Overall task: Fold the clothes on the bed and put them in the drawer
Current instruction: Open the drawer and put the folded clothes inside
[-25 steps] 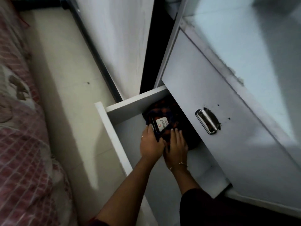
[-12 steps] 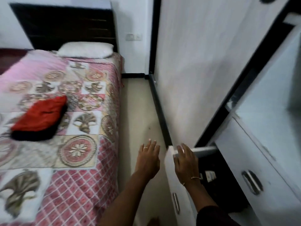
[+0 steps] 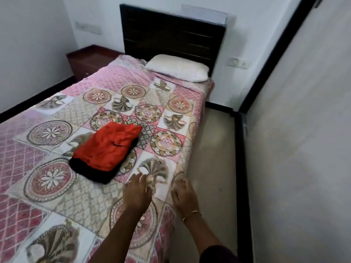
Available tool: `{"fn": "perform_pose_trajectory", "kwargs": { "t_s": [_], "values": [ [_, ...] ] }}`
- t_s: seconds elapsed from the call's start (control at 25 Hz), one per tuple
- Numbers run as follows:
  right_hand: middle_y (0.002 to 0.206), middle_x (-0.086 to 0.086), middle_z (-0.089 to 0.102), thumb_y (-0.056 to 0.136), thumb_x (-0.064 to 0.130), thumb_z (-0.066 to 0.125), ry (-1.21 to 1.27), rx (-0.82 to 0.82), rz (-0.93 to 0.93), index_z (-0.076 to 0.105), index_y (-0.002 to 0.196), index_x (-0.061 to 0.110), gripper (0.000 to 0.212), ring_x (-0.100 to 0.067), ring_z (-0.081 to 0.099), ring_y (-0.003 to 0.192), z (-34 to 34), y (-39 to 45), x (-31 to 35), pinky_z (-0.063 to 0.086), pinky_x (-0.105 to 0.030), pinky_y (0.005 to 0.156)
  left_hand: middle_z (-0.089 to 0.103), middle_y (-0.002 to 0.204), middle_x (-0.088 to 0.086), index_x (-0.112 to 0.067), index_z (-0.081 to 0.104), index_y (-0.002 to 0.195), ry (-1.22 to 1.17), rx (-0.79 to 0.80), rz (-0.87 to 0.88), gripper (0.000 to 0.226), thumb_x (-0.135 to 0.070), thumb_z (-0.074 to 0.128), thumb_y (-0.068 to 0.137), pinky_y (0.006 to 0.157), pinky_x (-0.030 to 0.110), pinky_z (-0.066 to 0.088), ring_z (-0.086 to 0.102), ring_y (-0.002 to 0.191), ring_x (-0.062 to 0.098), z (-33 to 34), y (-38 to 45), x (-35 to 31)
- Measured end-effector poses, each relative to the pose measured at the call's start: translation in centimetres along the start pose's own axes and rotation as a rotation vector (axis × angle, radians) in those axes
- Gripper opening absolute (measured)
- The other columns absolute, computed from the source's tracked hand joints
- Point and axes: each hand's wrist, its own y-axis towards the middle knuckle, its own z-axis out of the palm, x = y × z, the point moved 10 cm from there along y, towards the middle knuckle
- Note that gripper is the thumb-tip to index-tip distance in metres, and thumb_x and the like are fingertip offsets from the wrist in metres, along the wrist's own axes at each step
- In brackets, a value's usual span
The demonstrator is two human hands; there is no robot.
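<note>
A folded red garment (image 3: 108,147) lies on top of a folded black garment (image 3: 96,174) in the middle of the bed (image 3: 57,186), which has a pink patterned cover. My left hand (image 3: 136,192) hovers over the bed's right part, fingers loosely extended, a short way right of and nearer than the pile, holding nothing. My right hand (image 3: 185,194), with a thin bangle at the wrist, hangs by the bed's right edge, fingers loosely curled, empty. The drawer is out of view.
A white pillow (image 3: 178,68) lies at the head of the bed against a dark headboard (image 3: 171,37). A brown bedside cabinet (image 3: 89,59) stands at the far left. A narrow strip of floor (image 3: 210,149) runs between bed and wardrobe door (image 3: 303,130).
One second ago both hands pressed a plaid garment into the open drawer. The view has since swung left to the bed, and both hands have come out empty and moved over the bed's edge.
</note>
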Motion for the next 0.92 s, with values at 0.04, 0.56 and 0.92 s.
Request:
{"fn": "perform_pose_trajectory", "kwargs": {
  "t_s": [0.04,0.56,0.92],
  "values": [
    [0.089,-0.016,0.062,0.08,0.034,0.042,0.042,0.084,-0.006,0.064,0.09,0.005,0.038,-0.03,0.065,0.073,2.9,3.4,0.8,0.054,-0.029,0.061,0.068,0.093,0.023,0.003,0.068,0.094,-0.02,-0.015,-0.082,0.045,-0.028,0.044,0.071,0.061,0.047,0.055,0.068,0.081,0.041,0.0,2.6,3.3],
    [0.123,-0.014,0.058,0.091,0.044,0.054,0.752,0.454,0.601,0.057,0.118,0.003,0.049,-0.03,0.054,0.113,25.3,22.6,5.5,0.044,-0.037,0.094,0.044,0.134,0.033,0.003,0.043,0.134,0.05,-0.278,-0.647,0.068,-0.051,0.037,0.093,0.11,0.052,0.025,0.034,0.13,0.048,-3.1,16.6,31.4],
    [0.118,-0.012,0.064,0.07,0.027,0.081,0.865,0.276,0.785,0.062,0.116,0.008,0.053,-0.028,0.061,0.106,29.0,24.6,5.8,0.048,-0.043,0.095,0.062,0.118,0.018,-0.008,0.056,0.118,-0.239,0.021,-0.83,0.083,-0.073,0.063,0.067,0.09,0.039,0.045,0.057,0.109,0.035,1.0,17.3,37.2]
  ]
}}
